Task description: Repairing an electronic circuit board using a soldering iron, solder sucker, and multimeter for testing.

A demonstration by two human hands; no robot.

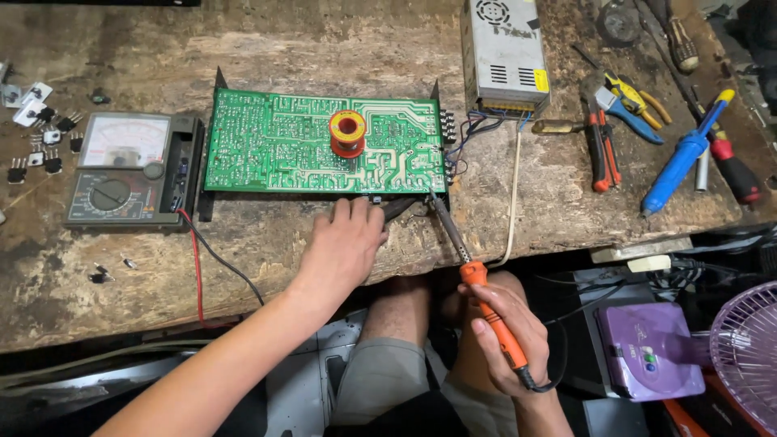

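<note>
On the rough, stained wooden bench [324, 48] lies a green circuit board [275, 146], solder side up, long edge parallel to the bench front. Red solder spool [347, 133] sits on the board, hole facing up.

Left hand [344, 247] rests palm down at the board's near edge, fingers curled against a dark part there; can't tell if it's actually gripping it. Right hand [506, 328] is wrapped closed round the orange handle of a soldering iron [477, 287], held off the bench edge over the lap. Metal shaft angles up-left, tip at the board's near right corner.

Left of the board, touching it: grey analog multimeter [129, 170], pale dial face, round selector knob, red and black leads running off the bench front. Small black transistors [44, 142] scattered at far left.

Right of the board: perforated metal power supply box [503, 53] with a small yellow label on its side, coloured wires from it to the board edge. Further right: orange-handled pliers [600, 150], blue desoldering pump [684, 158], red screwdriver [732, 174].

Bare wood between board and front edge is narrow. Below right: purple box [647, 348] and purple fan grille [749, 348].
</note>
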